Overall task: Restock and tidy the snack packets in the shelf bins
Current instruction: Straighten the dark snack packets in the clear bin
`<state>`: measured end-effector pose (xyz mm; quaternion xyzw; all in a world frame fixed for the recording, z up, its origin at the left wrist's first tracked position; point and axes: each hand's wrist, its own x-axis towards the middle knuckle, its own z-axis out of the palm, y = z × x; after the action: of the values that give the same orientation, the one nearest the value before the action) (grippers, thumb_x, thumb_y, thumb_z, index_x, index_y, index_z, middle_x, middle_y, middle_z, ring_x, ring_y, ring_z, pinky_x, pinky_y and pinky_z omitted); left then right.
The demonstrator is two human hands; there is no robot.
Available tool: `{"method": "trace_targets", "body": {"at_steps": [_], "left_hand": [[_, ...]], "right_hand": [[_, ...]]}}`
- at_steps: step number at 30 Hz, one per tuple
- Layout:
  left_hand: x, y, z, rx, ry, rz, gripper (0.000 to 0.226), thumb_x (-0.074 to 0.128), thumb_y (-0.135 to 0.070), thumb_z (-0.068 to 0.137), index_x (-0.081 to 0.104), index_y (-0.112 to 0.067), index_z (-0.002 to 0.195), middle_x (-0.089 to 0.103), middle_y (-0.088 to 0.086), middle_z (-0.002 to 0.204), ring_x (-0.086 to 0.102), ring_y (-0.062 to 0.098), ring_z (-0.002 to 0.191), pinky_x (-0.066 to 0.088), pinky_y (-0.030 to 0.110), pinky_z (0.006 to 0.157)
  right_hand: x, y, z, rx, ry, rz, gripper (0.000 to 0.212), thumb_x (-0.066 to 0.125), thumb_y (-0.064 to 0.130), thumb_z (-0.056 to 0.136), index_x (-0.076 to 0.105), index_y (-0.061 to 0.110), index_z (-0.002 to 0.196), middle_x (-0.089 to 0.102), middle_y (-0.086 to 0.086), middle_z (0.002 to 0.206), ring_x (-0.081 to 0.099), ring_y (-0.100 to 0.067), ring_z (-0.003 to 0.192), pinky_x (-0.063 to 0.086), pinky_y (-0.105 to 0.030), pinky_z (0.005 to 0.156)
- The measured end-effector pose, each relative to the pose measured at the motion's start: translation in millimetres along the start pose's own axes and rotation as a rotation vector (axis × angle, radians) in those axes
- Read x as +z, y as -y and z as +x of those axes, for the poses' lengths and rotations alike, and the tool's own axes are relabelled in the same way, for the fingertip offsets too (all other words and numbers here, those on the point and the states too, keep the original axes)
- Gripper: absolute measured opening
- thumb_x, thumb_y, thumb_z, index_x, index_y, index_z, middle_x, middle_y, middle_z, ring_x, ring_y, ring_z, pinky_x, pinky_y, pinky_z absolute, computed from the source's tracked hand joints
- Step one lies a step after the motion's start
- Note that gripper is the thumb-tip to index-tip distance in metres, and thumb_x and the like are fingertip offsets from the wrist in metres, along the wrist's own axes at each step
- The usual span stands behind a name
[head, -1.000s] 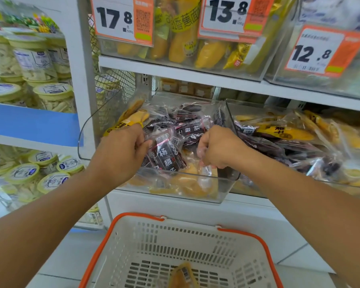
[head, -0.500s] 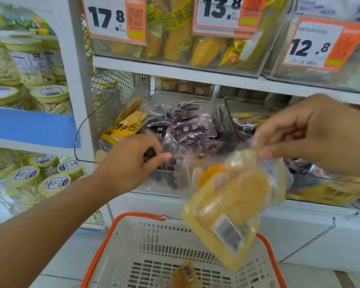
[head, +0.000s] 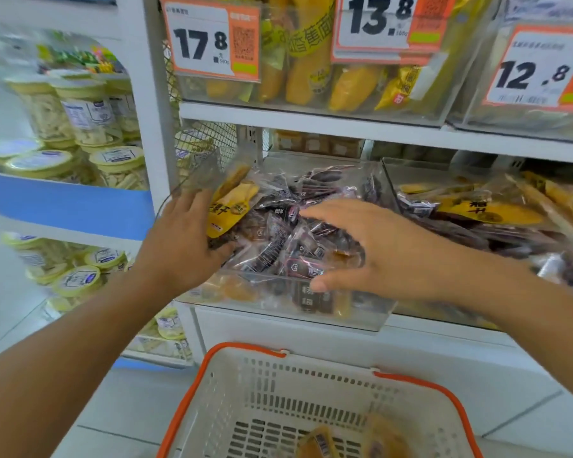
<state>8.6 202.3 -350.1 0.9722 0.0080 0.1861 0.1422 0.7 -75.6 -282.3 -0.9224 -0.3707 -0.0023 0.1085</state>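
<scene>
Now, head view: sorting step. Both hands over clear bin of dark snack packets. Left hand, grip loose, touches yellow packet; right hand spread, empty. Next, probably: pull the yellow stray.

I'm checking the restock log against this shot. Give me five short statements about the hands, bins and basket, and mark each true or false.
1. The right hand pinches a yellow packet in the air. False: its fingers are spread, holding nothing, over the dark packets.
2. The left hand is at the left side of the clear bin. True.
3. A yellow packet lies at the bin's left among the dark ones. True.
4. The orange-rimmed basket holds nothing. False: packets lie in its bottom.
5. The price tag above the left hand reads 12.8. False: it reads 17.8.
</scene>
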Motion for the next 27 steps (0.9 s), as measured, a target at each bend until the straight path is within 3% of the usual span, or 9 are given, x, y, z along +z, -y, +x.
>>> {"method": "trace_targets", "body": {"at_steps": [2, 5, 8, 12, 15, 18, 22, 24, 27], "left_hand": [[3, 0, 3, -0.061, 0.066, -0.064, 0.090, 0.072, -0.055, 0.080, 0.026, -0.017, 0.148, 0.048, 0.011, 0.139, 0.050, 0.036, 0.121, 0.046, 0.046, 0.088], [8, 4, 9, -0.111, 0.125, -0.110, 0.080, 0.072, -0.055, 0.079, 0.035, -0.017, 0.139, 0.061, 0.010, 0.115, 0.059, 0.033, 0.101, 0.042, 0.036, 0.072], [9, 9, 13, -0.090, 0.172, -0.128, 0.058, 0.073, -0.053, 0.080, 0.050, -0.019, 0.122, 0.063, 0.005, 0.100, 0.061, 0.031, 0.092, 0.040, 0.033, 0.067], [8, 15, 12, -0.048, 0.069, -0.155, 0.009, 0.062, -0.027, 0.094, 0.063, -0.020, 0.099, 0.062, 0.004, 0.078, 0.056, 0.031, 0.074, 0.036, 0.031, 0.056], [5, 10, 7, 0.017, -0.135, -0.125, 0.019, 0.048, -0.020, 0.100, 0.058, -0.019, 0.084, 0.057, 0.004, 0.065, 0.053, 0.032, 0.063, 0.045, 0.038, 0.054], [-7, -4, 8, 0.083, -0.310, -0.242, 0.025, 0.043, -0.027, 0.103, 0.054, -0.022, 0.082, 0.056, -0.001, 0.063, 0.053, 0.027, 0.061, 0.044, 0.038, 0.054], [-11, -10, 1, 0.076, -0.288, -0.197, 0.022, 0.042, -0.028, 0.103, 0.053, -0.021, 0.085, 0.050, -0.006, 0.065, 0.046, 0.019, 0.059, 0.027, 0.035, 0.054], [-8, -4, -3, 0.046, -0.214, -0.165, 0.014, 0.048, -0.029, 0.100, 0.057, -0.019, 0.100, 0.063, 0.000, 0.084, 0.056, 0.025, 0.074, 0.032, 0.033, 0.062], [-6, 2, -6, 0.003, -0.097, -0.168, 0.042, 0.062, -0.033, 0.091, 0.050, -0.019, 0.128, 0.060, 0.003, 0.118, 0.056, 0.024, 0.104, 0.035, 0.028, 0.076]], "right_hand": [[12, 7, 26, -0.054, 0.089, -0.082, 0.085, 0.055, 0.070, 0.086, 0.017, 0.043, 0.157, 0.017, 0.015, 0.164, 0.014, -0.005, 0.149, 0.017, -0.029, 0.122], [27, 11, 59, -0.104, 0.144, -0.097, 0.067, 0.057, 0.058, 0.093, 0.034, 0.039, 0.153, 0.029, 0.009, 0.160, 0.028, -0.015, 0.145, 0.027, -0.035, 0.120], [23, 2, 73, -0.104, 0.214, -0.170, 0.034, 0.065, 0.051, 0.091, 0.068, 0.036, 0.122, 0.055, 0.014, 0.131, 0.055, -0.010, 0.114, 0.047, -0.038, 0.096], [-2, -20, 60, 0.085, 0.437, -0.378, 0.014, 0.067, 0.043, 0.092, 0.072, 0.032, 0.086, 0.064, 0.018, 0.076, 0.057, 0.002, 0.072, 0.052, -0.034, 0.074], [-22, -23, 60, 0.209, 0.501, -0.379, 0.019, 0.070, 0.047, 0.089, 0.075, 0.030, 0.096, 0.071, 0.016, 0.087, 0.063, -0.003, 0.082, 0.053, -0.028, 0.079], [-27, -10, 86, 0.068, 0.087, -0.217, 0.049, 0.078, 0.051, 0.079, 0.068, 0.031, 0.122, 0.070, 0.010, 0.115, 0.065, -0.007, 0.101, 0.051, -0.029, 0.089], [9, 7, 135, -0.163, 0.043, -0.393, 0.099, 0.084, 0.043, 0.076, 0.026, 0.034, 0.156, 0.022, 0.002, 0.164, 0.023, -0.024, 0.148, 0.028, -0.043, 0.119], [28, 6, 155, -0.191, 0.108, -0.408, 0.090, 0.080, 0.043, 0.079, 0.031, 0.036, 0.153, 0.022, 0.001, 0.165, 0.021, -0.026, 0.150, 0.029, -0.049, 0.119], [38, 3, 167, -0.226, -0.023, -0.292, 0.035, 0.066, 0.034, 0.093, 0.063, 0.033, 0.127, 0.064, 0.003, 0.129, 0.058, -0.025, 0.118, 0.050, -0.046, 0.095]]}}
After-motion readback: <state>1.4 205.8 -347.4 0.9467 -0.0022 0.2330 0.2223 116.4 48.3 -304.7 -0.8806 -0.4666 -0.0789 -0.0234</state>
